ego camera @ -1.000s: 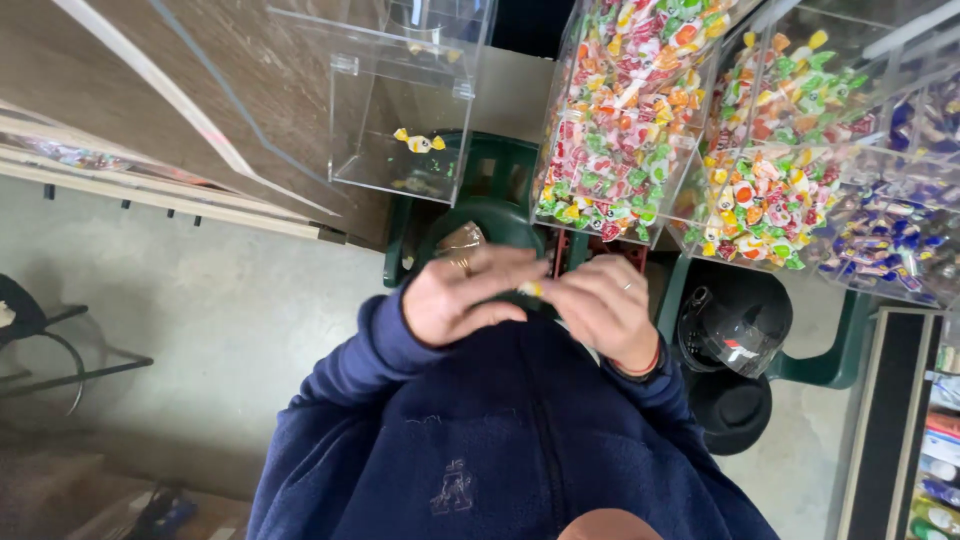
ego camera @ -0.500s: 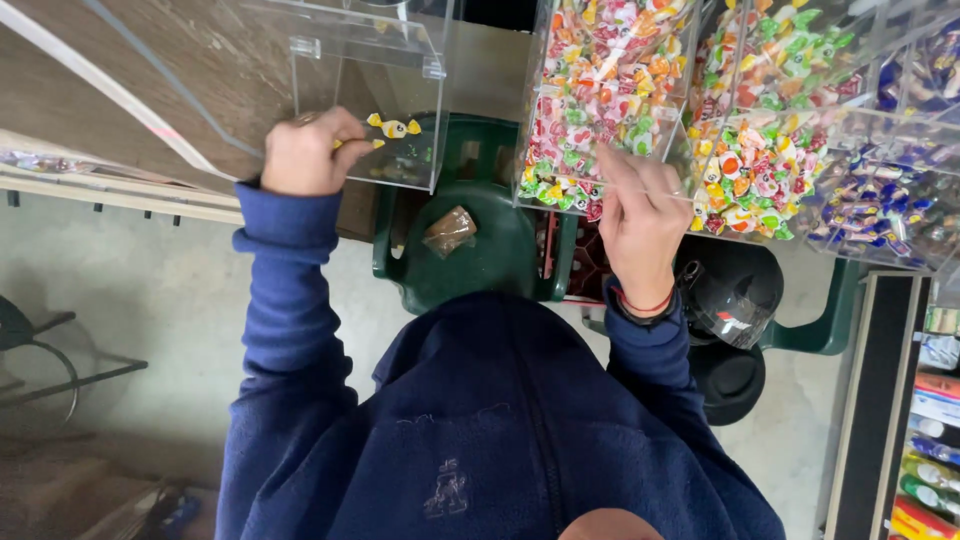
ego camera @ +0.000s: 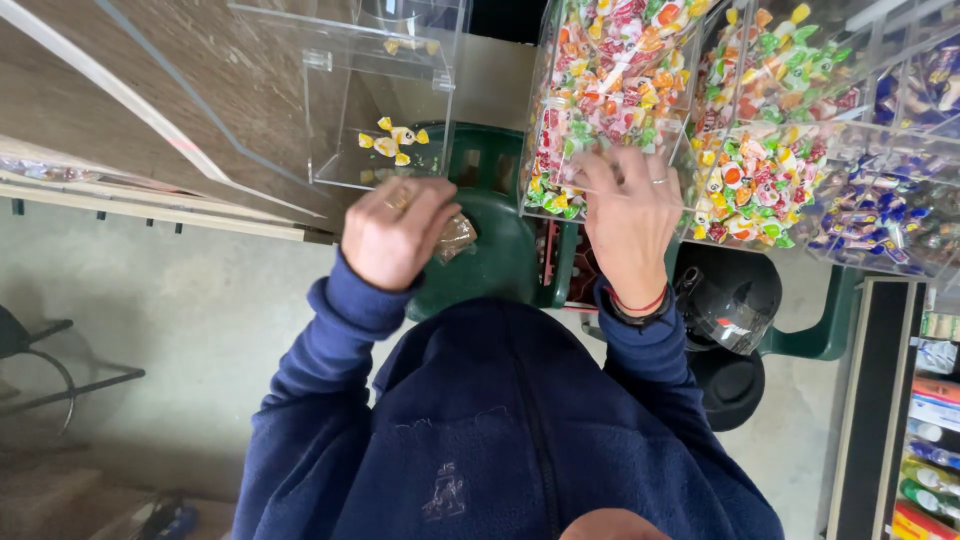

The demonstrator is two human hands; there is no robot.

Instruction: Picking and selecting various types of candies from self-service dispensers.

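Clear-plastic bin (ego camera: 385,110) now lies just beyond the withdrawn left hand (ego camera: 395,232), fist closed, contents hidden; right hand (ego camera: 630,222), fingers spread, presses the full sweet bin (ego camera: 600,110).

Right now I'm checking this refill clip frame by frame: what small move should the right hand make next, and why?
Probably lift the flap of the full candy bin: the right hand has its fingers on that bin's lower front, while the left hand is closed, apart from it.
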